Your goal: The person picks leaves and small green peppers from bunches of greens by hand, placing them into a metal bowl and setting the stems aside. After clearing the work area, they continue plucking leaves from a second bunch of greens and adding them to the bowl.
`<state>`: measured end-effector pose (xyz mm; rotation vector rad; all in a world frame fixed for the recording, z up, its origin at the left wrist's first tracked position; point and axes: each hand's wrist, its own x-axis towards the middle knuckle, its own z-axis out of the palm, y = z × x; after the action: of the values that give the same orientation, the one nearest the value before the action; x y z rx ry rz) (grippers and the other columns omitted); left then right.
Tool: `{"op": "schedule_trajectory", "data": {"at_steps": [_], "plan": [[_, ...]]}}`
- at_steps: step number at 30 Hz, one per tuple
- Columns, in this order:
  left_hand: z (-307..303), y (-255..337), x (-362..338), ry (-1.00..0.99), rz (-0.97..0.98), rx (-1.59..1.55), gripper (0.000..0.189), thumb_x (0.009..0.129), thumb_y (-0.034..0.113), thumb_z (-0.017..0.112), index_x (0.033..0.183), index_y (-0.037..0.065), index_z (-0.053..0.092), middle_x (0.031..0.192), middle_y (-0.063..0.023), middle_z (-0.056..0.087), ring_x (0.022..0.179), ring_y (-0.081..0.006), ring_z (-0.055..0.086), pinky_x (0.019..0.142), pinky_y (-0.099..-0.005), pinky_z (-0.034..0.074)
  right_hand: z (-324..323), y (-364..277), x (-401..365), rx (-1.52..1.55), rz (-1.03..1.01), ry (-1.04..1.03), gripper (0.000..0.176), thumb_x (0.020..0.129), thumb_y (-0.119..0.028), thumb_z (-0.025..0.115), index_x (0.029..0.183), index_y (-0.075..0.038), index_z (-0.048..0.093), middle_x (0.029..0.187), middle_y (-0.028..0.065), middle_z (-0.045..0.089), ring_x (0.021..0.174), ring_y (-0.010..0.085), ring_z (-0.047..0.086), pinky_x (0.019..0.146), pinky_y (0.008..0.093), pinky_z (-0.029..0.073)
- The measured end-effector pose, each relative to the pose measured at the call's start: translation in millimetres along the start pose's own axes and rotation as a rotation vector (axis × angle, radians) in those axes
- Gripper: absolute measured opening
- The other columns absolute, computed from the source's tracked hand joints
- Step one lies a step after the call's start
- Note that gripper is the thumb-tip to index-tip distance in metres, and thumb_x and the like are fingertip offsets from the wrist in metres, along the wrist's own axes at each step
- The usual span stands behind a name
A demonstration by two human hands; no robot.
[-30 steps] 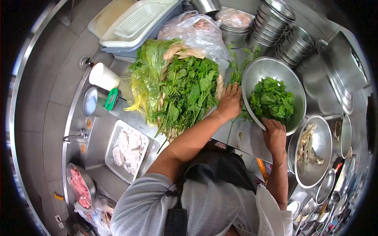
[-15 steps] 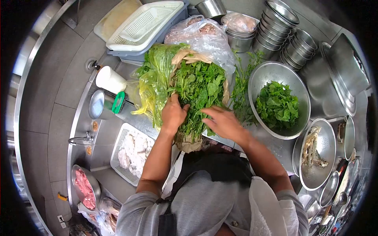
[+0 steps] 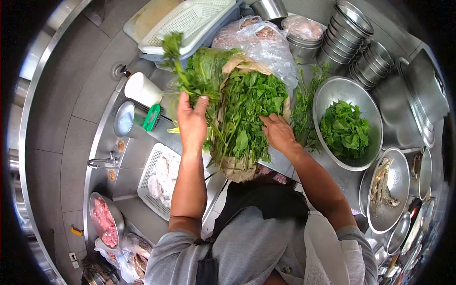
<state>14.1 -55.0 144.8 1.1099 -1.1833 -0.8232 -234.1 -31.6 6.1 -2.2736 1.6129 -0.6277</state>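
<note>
A bunch of leafy green herbs [image 3: 183,76] is raised in my left hand [image 3: 192,123], thumb and fingers closed round its stems. It overlaps the bagged greens [image 3: 213,59] behind it in this view. My right hand [image 3: 279,134] lies at the right side of a pile of leafy greens [image 3: 249,102], its fingers curled onto leaves and stems. Brown paper [image 3: 240,170] is under and around that pile. Right of my right hand, loose leafy stalks [image 3: 304,104] lie beside a large steel bowl [image 3: 323,147] holding picked leaves [image 3: 344,128].
A white basket [image 3: 145,190] of pale pieces sits at the left by the sink tap [image 3: 104,161]. Beyond the greens stand stacked baskets [image 3: 190,23], a plastic bag [image 3: 256,40] and stacked steel pots [image 3: 344,35]. A colander [image 3: 399,175] with bony pieces is at the right.
My left hand has lifted a bunch of herbs up and to the left from the pile. My right hand has shifted slightly right, its fingers now curled on the greens.
</note>
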Motion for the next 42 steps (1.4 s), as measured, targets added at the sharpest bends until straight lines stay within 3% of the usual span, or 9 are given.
{"op": "schedule_trajectory", "data": {"at_steps": [11,16,19,21,24,28,35,37,42], "plan": [[7.8,19.5,-22.4,0.253,0.269,-0.337,0.025,0.098,-0.004,0.054,0.121,0.004,0.055,0.108,-0.0033,0.061,0.096,-0.0127,0.056,0.092,-0.0285,0.046,-24.7,-6.4,-12.1,0.023,-0.006,-0.093,0.05,0.091,-0.014,0.064,0.14,-0.005,0.056,0.117,0.0165,0.062,0.109,0.0377,0.059,0.098,0.0456,0.048],[9.2,51.6,-25.2,0.324,0.523,-0.299,0.007,0.099,0.005,0.06,0.1,-0.001,0.057,0.082,-0.0137,0.065,0.07,-0.0221,0.06,0.067,-0.0352,0.052,-20.6,10.4,-19.7,-0.034,-0.035,-0.184,0.052,0.091,-0.015,0.064,0.141,-0.005,0.054,0.131,0.0176,0.06,0.122,0.0358,0.057,0.11,0.044,0.043],[20.1,66.7,-31.0,0.165,0.423,-0.461,0.014,0.1,0.011,0.059,0.097,-0.003,0.061,0.081,-0.015,0.065,0.071,-0.0245,0.06,0.067,-0.0365,0.052,-30.6,5.4,-32.1,0.06,-0.028,0.003,0.048,0.094,-0.018,0.062,0.14,-0.006,0.055,0.137,0.017,0.059,0.125,0.0346,0.057,0.114,0.044,0.04],[42.4,45.1,-43.8,0.067,0.067,-0.494,0.015,0.102,0.011,0.055,0.106,-0.001,0.063,0.091,-0.0148,0.066,0.081,-0.0238,0.062,0.069,-0.0359,0.052,-57.0,0.7,-42.2,0.089,-0.014,0.209,0.044,0.092,-0.013,0.065,0.135,-0.005,0.06,0.136,0.0169,0.061,0.123,0.0349,0.059,0.11,0.0445,0.043],[110.3,8.8,-48.6,-0.259,-0.059,0.097,0.024,0.099,0.009,0.054,0.122,0.003,0.06,0.114,-0.0113,0.066,0.103,-0.0246,0.063,0.089,-0.0392,0.051,-104.6,-6.6,-66.2,0.164,0.023,0.446,0.045,0.085,-0.002,0.069,0.13,-0.004,0.063,0.128,0.0178,0.064,0.117,0.0357,0.062,0.102,0.0434,0.049],[187.3,-71.3,-66.1,-0.511,-0.294,0.256,0.062,0.094,0.012,0.067,0.148,-0.003,0.039,0.143,-0.0257,0.053,0.133,-0.0376,0.052,0.113,-0.0412,0.039,-140.8,-7.3,-91.3,0.053,0.087,0.509,0.045,0.081,0.004,0.07,0.125,-0.004,0.065,0.121,0.0179,0.066,0.113,0.0366,0.064,0.097,0.0425,0.051],[134.6,-54.4,-93.0,-0.54,0.358,0.469,0.06,0.084,0.018,0.079,0.136,0.0,0.055,0.133,-0.0247,0.06,0.121,-0.0411,0.058,0.106,-0.0449,0.044,-114.0,-10.8,-106.6,0.238,0.103,0.347,0.04,0.084,0.003,0.068,0.124,-0.005,0.065,0.116,0.0192,0.067,0.105,0.0375,0.065,0.092,0.0428,0.053],[98.2,-34.0,-83.0,-0.369,0.392,0.655,0.048,0.081,0.018,0.081,0.123,0.001,0.064,0.116,-0.0216,0.065,0.107,-0.0398,0.062,0.097,-0.0462,0.046,-92.9,-15.1,-100.2,0.364,0.21,0.202,0.039,0.089,-0.005,0.068,0.127,-0.005,0.062,0.114,0.0202,0.067,0.1,0.0383,0.066,0.086,0.0455,0.054],[36.2,-74.8,-71.3,-0.137,0.237,1.066,0.071,0.074,0.018,0.086,0.132,-0.002,0.05,0.112,-0.0252,0.06,0.101,-0.0449,0.059,0.092,-0.0505,0.047,-56.0,-28.9,-48.4,0.432,0.292,0.023,0.052,0.091,-0.016,0.069,0.138,-0.006,0.052,0.121,0.0241,0.062,0.095,0.0416,0.068,0.083,0.0507,0.055]]}}
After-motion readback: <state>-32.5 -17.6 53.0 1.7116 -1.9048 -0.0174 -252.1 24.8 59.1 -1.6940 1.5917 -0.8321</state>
